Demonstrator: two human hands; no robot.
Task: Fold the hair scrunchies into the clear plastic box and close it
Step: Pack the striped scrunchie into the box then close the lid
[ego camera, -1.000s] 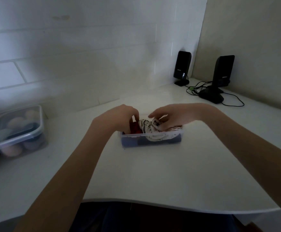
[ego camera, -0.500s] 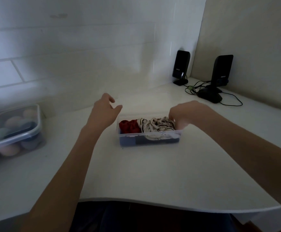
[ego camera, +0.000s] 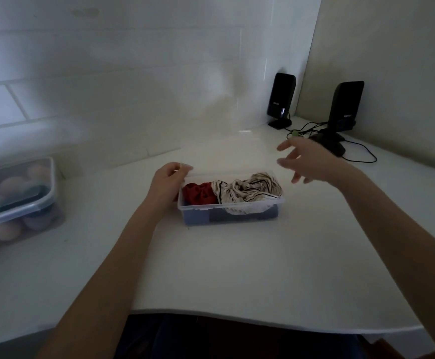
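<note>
Scrunchies already fill the clear plastic box (ego camera: pixel 230 212), which sits on the white counter (ego camera: pixel 237 268) well in front of the two black speakers (ego camera: pixel 281 99): a red scrunchie (ego camera: pixel 199 194) at the box's left end, a striped cream scrunchie (ego camera: pixel 250 190) bunched beside it and spilling over the near rim. Something blue lies underneath; what it is, I cannot tell.

The left hand (ego camera: pixel 167 183) curls at the box's left end, fingertips pinching what looks like a clear lid (ego camera: pixel 226 159) standing up behind the box — it is nearly invisible, so I judge this mainly from the faint edges. The right hand (ego camera: pixel 312 161) hovers above the box's right end, fingers spread and holding nothing.

The step in hand seems to be closing. To do it well, first tuck the striped fabric inside the rim — cloth caught on the edge will likely keep the lid from seating. The free right hand is best placed for that. Then bring the lid down evenly, one hand at each end of the box, and press along the rim until it sits flat.
</note>
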